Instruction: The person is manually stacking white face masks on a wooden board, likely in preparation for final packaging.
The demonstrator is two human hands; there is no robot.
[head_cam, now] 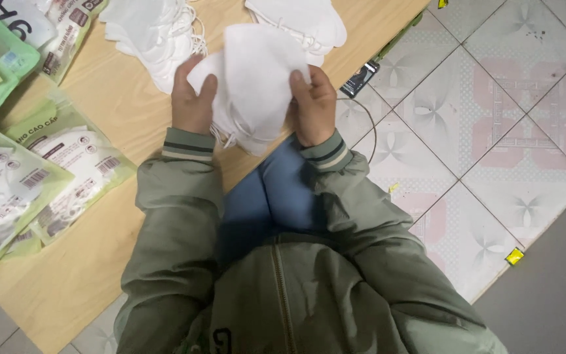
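Observation:
Both hands hold a small stack of white folded face masks [257,78] above the edge of a low wooden board [119,105]. My left hand [193,98] grips the stack's left side with the thumb on top. On the right side, my right hand [312,105] pinches it the same way. White ear loops dangle under the stack near my wrists. Green jacket sleeves cover both arms, and blue trousers show below the hands.
Two loose piles of white masks [155,33] [302,19] lie on the board beyond my hands. Several green-and-clear mask packets [67,164] lie at the left. A dark small packet [359,78] and a thin wire sit on the patterned tile floor [492,131] at right.

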